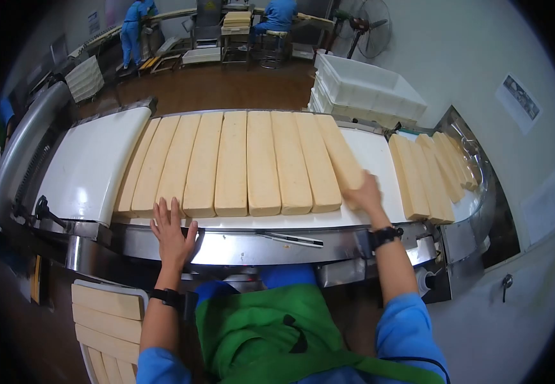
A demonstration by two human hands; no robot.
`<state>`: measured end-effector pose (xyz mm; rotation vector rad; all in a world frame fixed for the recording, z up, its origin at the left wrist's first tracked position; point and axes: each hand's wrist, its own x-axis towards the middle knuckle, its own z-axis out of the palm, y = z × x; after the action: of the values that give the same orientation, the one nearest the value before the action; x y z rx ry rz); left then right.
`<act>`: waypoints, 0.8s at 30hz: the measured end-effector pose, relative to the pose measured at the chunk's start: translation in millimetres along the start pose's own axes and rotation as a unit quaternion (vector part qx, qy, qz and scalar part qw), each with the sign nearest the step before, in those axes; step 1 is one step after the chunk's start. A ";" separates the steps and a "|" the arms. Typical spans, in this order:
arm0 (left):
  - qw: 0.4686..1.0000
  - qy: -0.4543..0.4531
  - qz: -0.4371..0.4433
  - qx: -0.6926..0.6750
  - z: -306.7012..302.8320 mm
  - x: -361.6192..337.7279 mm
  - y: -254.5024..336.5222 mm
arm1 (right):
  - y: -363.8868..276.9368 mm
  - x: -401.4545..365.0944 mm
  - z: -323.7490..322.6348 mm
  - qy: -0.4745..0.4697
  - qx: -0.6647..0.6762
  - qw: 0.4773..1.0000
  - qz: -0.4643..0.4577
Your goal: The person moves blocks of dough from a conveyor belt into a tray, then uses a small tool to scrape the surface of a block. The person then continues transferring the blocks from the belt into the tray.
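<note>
Several long pale-yellow blocks [232, 163], shaped like loaves, lie side by side on the white conveyor belt [92, 166]. My left hand [174, 233] is open, its fingers spread against the near ends of blocks on the left side of the row. My right hand [365, 195] is closed around the near end of the rightmost long pale-yellow block [338, 150] in this row. That block slants, its near end turned to the right. Some of my right fingers are hidden behind the hand.
More blocks [421, 179] lie farther right on the belt. A slim pen-like tool [290, 239] rests on the steel front edge. Below left, a tray [143, 294] holds several blocks. White crates [367, 89] are stacked behind. Two people in blue [280, 14] work at the back.
</note>
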<state>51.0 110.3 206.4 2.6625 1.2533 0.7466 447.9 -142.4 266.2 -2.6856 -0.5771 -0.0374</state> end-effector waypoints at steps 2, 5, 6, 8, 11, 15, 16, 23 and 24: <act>1.000 -0.003 -0.001 -0.003 -0.9 2.1 0.2 | -11.4 2.7 17.9 -0.044 0.015 0.996 -0.070; 1.000 0.002 -0.002 -0.002 0.7 0.1 -1.4 | 65.2 28.6 19.9 -0.159 0.460 0.871 -0.067; 1.000 0.004 -0.003 0.005 1.1 -0.3 -2.4 | 78.1 19.9 3.8 -0.069 0.283 0.949 -0.121; 1.000 0.003 -0.002 0.005 3.5 -1.1 -1.1 | 125.0 24.1 -9.2 0.104 -0.073 0.988 -0.086; 1.000 0.005 0.003 0.011 3.5 -0.9 -1.4 | 122.8 0.4 -50.2 0.125 -0.136 0.967 0.175; 1.000 0.009 0.006 0.019 3.8 -0.6 0.3 | 149.7 21.0 -17.0 0.195 -0.200 0.944 0.177; 1.000 0.011 0.006 0.020 3.3 0.0 0.8 | 148.4 25.7 -13.9 0.168 -0.184 0.949 0.191; 1.000 0.009 -0.004 0.027 3.0 0.9 1.5 | 116.9 42.0 -12.8 0.017 -0.020 0.984 0.176; 1.000 0.012 -0.003 0.028 3.8 1.0 1.4 | 113.5 44.8 -5.7 -0.019 0.091 0.987 0.130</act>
<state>54.3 110.6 203.9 2.6991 1.3065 0.7559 534.5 -222.2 234.2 -2.5634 -0.2245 0.1327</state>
